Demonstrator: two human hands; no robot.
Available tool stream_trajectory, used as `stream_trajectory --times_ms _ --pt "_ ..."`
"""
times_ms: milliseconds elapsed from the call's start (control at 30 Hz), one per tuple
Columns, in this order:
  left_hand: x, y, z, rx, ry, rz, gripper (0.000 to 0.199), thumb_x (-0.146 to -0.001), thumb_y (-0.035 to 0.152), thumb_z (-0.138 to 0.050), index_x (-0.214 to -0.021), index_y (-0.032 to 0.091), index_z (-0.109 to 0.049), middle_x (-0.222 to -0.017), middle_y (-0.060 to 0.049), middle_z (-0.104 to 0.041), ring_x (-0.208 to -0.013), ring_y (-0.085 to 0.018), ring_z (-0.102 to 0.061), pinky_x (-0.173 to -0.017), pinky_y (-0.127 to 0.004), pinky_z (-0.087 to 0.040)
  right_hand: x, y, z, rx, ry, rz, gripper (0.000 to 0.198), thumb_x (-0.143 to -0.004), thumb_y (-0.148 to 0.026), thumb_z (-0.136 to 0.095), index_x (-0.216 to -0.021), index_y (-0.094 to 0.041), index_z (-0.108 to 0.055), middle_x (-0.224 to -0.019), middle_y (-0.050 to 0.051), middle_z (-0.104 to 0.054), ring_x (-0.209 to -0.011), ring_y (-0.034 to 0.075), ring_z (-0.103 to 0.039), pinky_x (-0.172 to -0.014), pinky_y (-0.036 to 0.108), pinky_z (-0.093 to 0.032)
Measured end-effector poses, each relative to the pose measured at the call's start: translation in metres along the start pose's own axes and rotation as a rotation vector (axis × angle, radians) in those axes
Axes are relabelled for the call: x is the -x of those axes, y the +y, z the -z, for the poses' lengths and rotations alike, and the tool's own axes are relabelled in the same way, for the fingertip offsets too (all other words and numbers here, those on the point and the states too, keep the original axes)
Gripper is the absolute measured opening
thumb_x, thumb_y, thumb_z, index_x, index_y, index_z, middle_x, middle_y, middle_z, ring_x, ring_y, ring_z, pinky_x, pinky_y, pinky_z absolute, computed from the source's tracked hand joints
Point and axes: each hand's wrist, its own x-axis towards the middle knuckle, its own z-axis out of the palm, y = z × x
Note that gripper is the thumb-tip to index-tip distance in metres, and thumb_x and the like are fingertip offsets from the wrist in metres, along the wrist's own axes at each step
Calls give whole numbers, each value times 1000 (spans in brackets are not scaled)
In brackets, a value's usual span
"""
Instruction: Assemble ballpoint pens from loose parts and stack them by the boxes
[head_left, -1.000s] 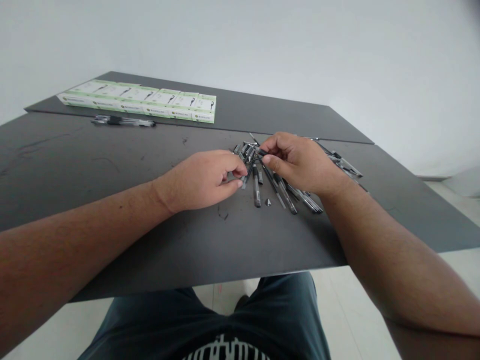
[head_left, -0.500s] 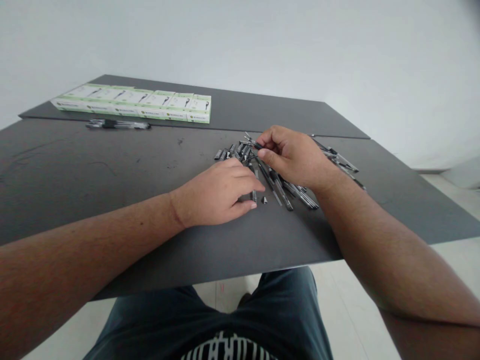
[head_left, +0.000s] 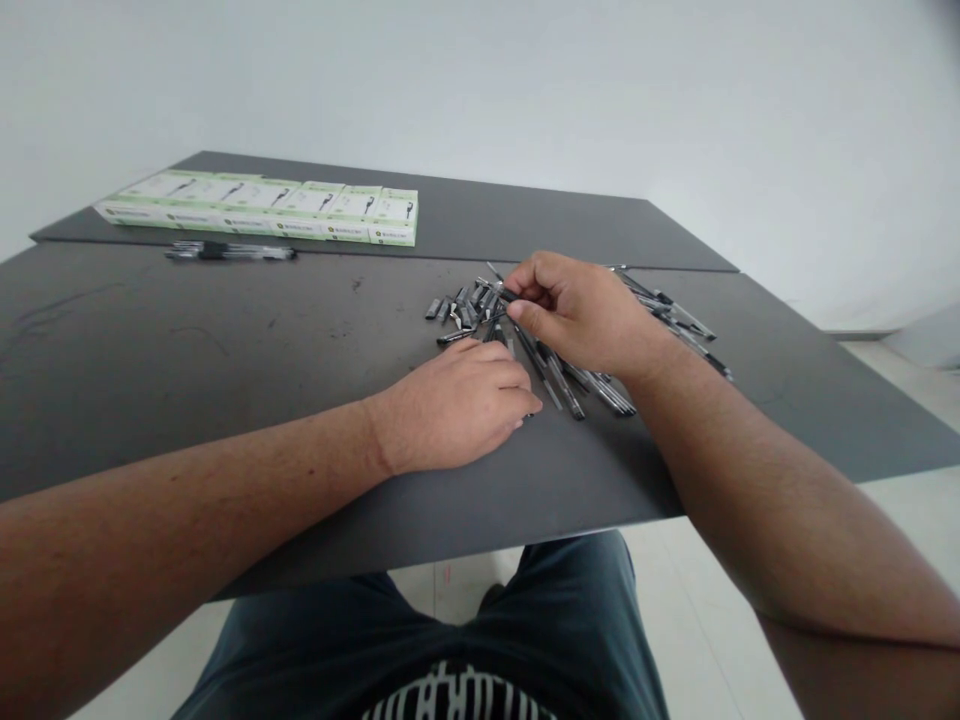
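Observation:
My right hand (head_left: 574,310) is closed, thumb and forefinger pinching a pen (head_left: 504,291) with a dark grip above the pile. Low on the tabletop, my left hand (head_left: 465,405) has its fingertips pressed together. A sliver of something dark shows at those fingertips; most of it is hidden. Just beyond the left hand lie several dark pen caps (head_left: 463,305) in a loose heap. Between and under the hands are several clear pen barrels with dark grips (head_left: 559,380), partly covered by the right hand.
More pens (head_left: 686,318) lie beyond my right wrist. A small bundle of pens (head_left: 231,251) rests at the far left. Behind it, a row of green and white boxes (head_left: 300,228) stands on the grey table (head_left: 315,530). The table's front edge is close to my legs.
My left hand has moved slightly right and toward me, its fingers closing over the spot where a small dark piece lay. My right hand stays nearly still with the pen.

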Motion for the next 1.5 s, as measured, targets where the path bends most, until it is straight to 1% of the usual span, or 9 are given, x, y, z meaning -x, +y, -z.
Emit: stream_trajectory --times_ms 167,333,533,700,867,1033,1200,1400,1500 --pt "-1 2 1 -21 23 -18 26 -116 24 -66 -129 23 -89 -113 -7 -86 -115 -30 -73 -98 -46 -49 0 1 -1 13 -5 -6 10 -100 -28 -69 -107 -24 -76 -94 2 -79 -82 22 -66 -80 38 -49" --pt "-1 2 0 -31 53 -51 20 -114 22 -71 -116 23 -90 -106 -7 -83 -110 -29 -70 -95 -45 -48 0 2 -2 15 -9 -5 10 -101 -29 -69 -107 -24 -76 -94 2 -78 -82 22 -65 -81 38 -49" --pt "0 0 0 -19 41 -41 22 -115 22 -68 -112 27 -89 -105 -7 -83 -111 -28 -69 -99 -43 -48 0 1 -1 19 -29 0 11 -101 -29 -69 -108 -23 -76 -94 3 -77 -82 22 -66 -82 38 -48" --pt "2 1 0 -16 56 -76 23 -114 20 -67 -114 24 -90 -105 -8 -83 -109 -28 -69 -96 -44 -50 0 3 -1 21 -36 4 12 -102 -30 -69 -110 -24 -76 -96 2 -78 -84 23 -67 -82 38 -49" --pt "3 1 0 -18 45 -103 22 -116 23 -68 -116 23 -90 -105 -7 -83 -107 -29 -69 -96 -46 -49 0 3 -1 6 -43 4 13 -102 -29 -69 -110 -23 -77 -96 3 -78 -85 23 -67 -83 39 -50" --pt "3 0 3 20 42 -106 19 -115 21 -71 -114 24 -90 -104 -7 -83 -106 -28 -69 -95 -44 -49 0 3 -2 -2 -37 14 12 -102 -28 -69 -110 -23 -76 -94 2 -79 -82 21 -67 -80 37 -49" --pt "3 -1 5 14 17 -99 15 -115 26 -75 -109 22 -87 -100 -6 -81 -103 -28 -67 -94 -44 -48 0 5 -3 -6 -35 39 12 -101 -27 -69 -109 -22 -76 -93 2 -78 -81 21 -67 -80 36 -48" --pt "3 -2 2 -10 52 -101 13 -113 26 -75 -103 21 -82 -102 -7 -79 -102 -28 -65 -94 -43 -50 0 4 -3 19 -38 29 11 -101 -28 -69 -108 -24 -76 -96 2 -79 -84 22 -67 -81 36 -49" --pt "2 -3 3 18 99 -80 10 -113 22 -73 -107 20 -80 -106 -7 -80 -104 -28 -67 -100 -43 -52 0 4 -3 24 -44 25 12 -101 -28 -68 -108 -23 -76 -96 3 -80 -84 22 -68 -81 36 -49"
